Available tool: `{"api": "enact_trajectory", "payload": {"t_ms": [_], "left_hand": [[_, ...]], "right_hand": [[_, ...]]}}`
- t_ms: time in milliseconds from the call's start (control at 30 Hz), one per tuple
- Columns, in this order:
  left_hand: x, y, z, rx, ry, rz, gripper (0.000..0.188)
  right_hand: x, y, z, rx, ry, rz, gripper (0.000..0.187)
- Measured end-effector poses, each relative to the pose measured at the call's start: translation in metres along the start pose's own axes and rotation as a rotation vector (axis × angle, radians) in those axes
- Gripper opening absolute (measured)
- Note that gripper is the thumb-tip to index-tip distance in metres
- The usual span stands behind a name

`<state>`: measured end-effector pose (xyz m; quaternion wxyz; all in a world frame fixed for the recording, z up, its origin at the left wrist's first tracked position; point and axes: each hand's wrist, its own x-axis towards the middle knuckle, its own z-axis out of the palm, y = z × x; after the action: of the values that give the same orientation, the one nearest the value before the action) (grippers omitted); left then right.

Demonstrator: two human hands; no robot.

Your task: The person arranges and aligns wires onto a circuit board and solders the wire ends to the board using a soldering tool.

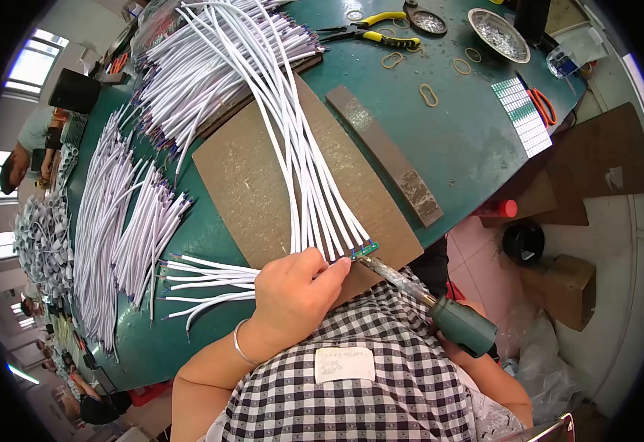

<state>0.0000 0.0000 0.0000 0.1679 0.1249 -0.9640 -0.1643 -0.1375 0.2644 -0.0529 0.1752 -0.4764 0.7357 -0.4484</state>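
- Green table [476,125]: one, beneath the lot.
- Brown board [233,169]: one, lying flat before you.
- White cables [311,184]: one long bunch, fanned down across the board.
- Soldering iron [440,309]: dark green handle, tip at the circuit strip [367,250] (contact too small to tell).
- Left hand [300,283]: yours, closed over the cables, thumb beside the strip.
- Right hand [456,351]: yours, gripping the iron's handle, partly hidden by it.
- Strip: green, near the board's closest edge, at the cable ends.
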Motion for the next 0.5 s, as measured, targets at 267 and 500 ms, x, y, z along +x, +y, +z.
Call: {"api": "enact_trajectory", "payload": {"t_ms": [267, 500], "left_hand": [[0.0020, 0.0010, 0.0017, 0.019, 0.019, -0.009, 0.019], [0.0047, 0.0031, 0.0001, 0.020, 0.001, -0.014, 0.020]], "right_hand": [[-0.0036, 0.0057, 0.0033, 0.047, -0.035, 0.123, 0.013], [0.0050, 0.0007, -0.0016, -0.078, -0.001, -0.027, 0.016]]}}
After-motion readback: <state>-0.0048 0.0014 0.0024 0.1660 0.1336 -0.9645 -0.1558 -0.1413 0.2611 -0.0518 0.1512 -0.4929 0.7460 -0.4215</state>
